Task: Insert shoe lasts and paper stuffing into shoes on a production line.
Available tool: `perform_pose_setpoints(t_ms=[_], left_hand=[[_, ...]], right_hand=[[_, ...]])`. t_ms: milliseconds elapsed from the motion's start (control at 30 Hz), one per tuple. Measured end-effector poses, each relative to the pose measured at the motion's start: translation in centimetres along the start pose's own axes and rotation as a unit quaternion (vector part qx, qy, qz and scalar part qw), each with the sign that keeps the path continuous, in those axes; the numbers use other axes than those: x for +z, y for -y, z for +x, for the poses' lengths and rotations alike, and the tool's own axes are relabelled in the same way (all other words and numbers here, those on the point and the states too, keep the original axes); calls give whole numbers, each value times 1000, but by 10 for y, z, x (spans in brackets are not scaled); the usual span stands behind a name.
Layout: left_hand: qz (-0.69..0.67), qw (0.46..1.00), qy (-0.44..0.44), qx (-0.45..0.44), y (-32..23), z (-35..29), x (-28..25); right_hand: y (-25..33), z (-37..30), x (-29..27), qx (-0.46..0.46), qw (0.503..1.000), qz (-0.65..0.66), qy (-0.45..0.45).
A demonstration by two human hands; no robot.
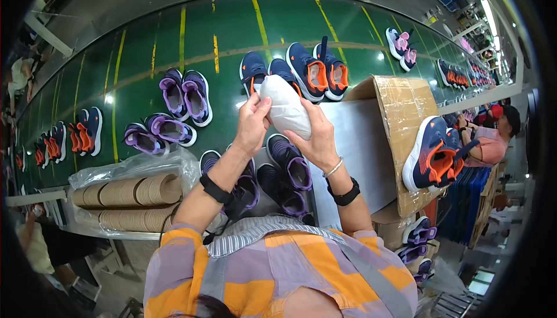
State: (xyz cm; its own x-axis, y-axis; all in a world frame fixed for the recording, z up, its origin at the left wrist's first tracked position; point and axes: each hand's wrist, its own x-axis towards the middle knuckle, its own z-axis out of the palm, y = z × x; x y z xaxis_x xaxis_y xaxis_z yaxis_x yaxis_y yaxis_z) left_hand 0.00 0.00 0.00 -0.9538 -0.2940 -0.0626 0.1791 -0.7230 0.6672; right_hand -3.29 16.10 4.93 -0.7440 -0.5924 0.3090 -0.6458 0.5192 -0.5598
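Note:
Both my hands hold a shoe-shaped bundle wrapped in white tissue paper (285,107) above the work surface. My left hand (252,122) pinches the paper at the bundle's upper left end. My right hand (316,139) cups the bundle from below on the right. A black band sits on each wrist, plus a thin bracelet on the right. Beneath my hands lie two pairs of dark shoes with purple lining (283,174).
A green conveyor belt (145,57) carries pairs of purple shoes (185,94), navy-and-orange shoes (316,71) and others. A bag of brown cardboard rolls (136,199) lies at left. A cardboard box (403,109) with navy-orange shoes (435,152) stands right. A person (493,138) works at right.

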Motion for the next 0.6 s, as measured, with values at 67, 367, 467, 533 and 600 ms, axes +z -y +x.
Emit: perform_pose_setpoints(t_ms=[67,367,467,533,600], left_hand=[[57,990,2,-133,1,10,-15],[810,475,209,275,25,143,-128],[728,593,244,242,12,167,-127],[713,618,260,206,13,173,-124],[711,633,237,193,14,182,-128]], right_hand=[[-12,-7,4,7,999,18,-31],[-62,56,74,254,956,130,75],[-61,87,95,211,972,48,88],[-64,111,134,169,983,-10,76],[-70,128,177,197,974,-72,87]])
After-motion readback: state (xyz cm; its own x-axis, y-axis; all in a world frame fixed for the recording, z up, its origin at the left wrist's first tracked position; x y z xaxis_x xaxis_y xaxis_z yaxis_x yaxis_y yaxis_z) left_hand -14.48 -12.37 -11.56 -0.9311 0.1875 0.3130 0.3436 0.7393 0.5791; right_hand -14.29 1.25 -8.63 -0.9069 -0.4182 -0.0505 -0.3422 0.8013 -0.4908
